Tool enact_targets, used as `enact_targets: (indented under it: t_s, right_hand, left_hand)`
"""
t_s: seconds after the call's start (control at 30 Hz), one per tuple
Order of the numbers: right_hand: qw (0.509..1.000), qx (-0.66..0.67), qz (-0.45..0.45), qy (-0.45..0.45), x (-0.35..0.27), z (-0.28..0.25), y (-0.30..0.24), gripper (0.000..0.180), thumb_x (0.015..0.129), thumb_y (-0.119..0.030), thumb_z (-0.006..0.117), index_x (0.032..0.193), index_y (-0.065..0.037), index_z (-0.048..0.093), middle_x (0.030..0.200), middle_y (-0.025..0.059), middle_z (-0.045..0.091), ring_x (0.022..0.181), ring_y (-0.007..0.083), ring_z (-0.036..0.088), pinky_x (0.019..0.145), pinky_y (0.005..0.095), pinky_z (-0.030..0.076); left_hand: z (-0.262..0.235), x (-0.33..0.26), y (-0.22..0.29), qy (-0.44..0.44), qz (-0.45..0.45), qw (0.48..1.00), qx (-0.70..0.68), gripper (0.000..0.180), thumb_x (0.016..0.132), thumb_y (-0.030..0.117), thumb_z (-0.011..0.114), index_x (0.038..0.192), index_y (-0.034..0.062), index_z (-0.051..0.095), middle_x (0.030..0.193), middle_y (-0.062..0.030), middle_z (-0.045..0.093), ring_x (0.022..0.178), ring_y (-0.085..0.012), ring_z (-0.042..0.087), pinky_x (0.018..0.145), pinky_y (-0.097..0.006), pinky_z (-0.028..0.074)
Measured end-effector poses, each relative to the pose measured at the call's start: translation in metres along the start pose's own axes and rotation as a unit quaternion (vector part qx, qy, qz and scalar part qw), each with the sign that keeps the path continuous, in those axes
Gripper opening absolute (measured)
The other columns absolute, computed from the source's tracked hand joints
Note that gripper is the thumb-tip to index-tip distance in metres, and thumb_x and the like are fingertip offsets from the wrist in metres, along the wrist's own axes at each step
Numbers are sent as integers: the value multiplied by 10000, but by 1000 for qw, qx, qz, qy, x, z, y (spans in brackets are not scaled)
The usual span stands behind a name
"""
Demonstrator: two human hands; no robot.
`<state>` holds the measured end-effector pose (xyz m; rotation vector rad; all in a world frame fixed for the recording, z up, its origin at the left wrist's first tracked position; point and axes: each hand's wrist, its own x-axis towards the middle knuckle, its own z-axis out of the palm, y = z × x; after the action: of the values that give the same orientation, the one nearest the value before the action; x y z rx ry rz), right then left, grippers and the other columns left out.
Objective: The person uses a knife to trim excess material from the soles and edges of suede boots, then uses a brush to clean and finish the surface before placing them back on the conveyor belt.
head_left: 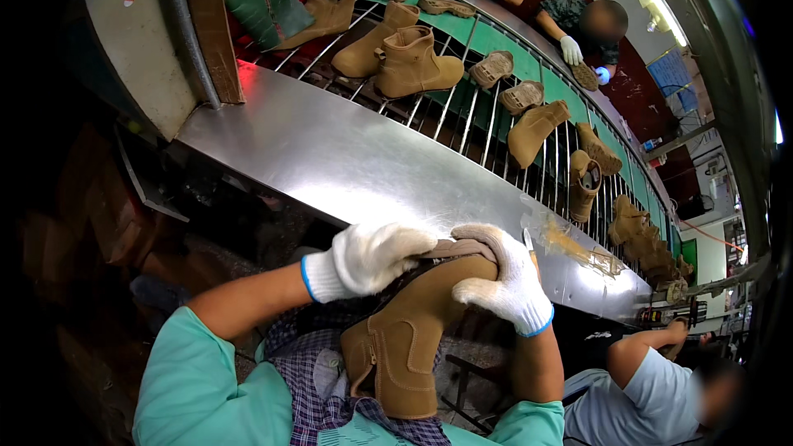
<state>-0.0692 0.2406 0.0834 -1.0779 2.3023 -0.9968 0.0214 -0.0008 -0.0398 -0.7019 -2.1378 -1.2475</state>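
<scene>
A tan ankle boot (pixel 413 334) is held in front of my body, its shaft pointing down toward my lap and its bottom turned up and away. A brownish sole (pixel 456 250) lies along the boot's bottom. My left hand (pixel 372 260), in a white knit glove with a blue cuff edge, is closed with its fingers on the sole's near-left part. Gloved the same way, my right hand (pixel 508 281) wraps around the toe end, fingers over the sole and thumb on the boot's upper. A zipper shows on the boot's side. The contact under my left fingers is partly hidden.
Beyond my hands runs a metal ledge (pixel 330 144) with dried glue near a brush-like tool (pixel 529 248). Behind it, a conveyor of metal rods carries several tan boots (pixel 417 62) and loose soles (pixel 520 97). Co-workers (pixel 578 33) work across the line; another person (pixel 636 388) sits at right.
</scene>
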Motion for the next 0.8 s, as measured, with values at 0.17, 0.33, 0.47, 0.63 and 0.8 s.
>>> enact_targets:
  t_s: [0.17,0.33,0.47,0.63,0.8]
  right_hand:
    - [997,-79,17,-13,-10,-8,-13,1025,669,-586,1008,1426,-9,629,1274,189,727,1176,304,725,1022,422,587]
    - [995,-92,-9,27,-14,-3,-10,1024,680,-600,1000,1416,12,634,1224,197,742,1088,299,754,958,423,612]
    - [991,-123,-32,46,-17,2,4,886,797,-590,919,1386,13,651,1146,199,747,1024,324,767,910,424,619]
    - [980,-176,-67,61,-26,6,33,813,840,-539,895,1400,-2,652,1142,211,732,977,347,758,875,444,610]
    - [979,-54,-96,169,-21,27,35,854,774,-504,958,1388,9,660,1137,196,747,985,337,757,894,432,609]
  left_hand:
    - [1,48,1,-24,1,994,-104,330,958,69,766,1264,4,661,1175,-198,760,963,-310,788,864,-400,645]
    - [2,71,-11,-152,-240,881,-379,328,1097,252,671,1280,-18,634,1120,-54,695,1040,-122,635,964,-317,560]
    - [0,64,-7,-192,-266,852,-407,441,1075,283,713,1381,-15,603,1242,-92,683,1157,-161,640,1073,-350,533]
    - [-30,14,-2,-244,-277,881,-296,817,971,215,780,1637,-31,376,1580,-245,545,1457,-332,563,1212,-462,474]
    - [-24,-14,6,-233,-163,956,-66,838,840,94,768,1599,-25,431,1524,-305,571,1373,-414,630,1173,-437,519]
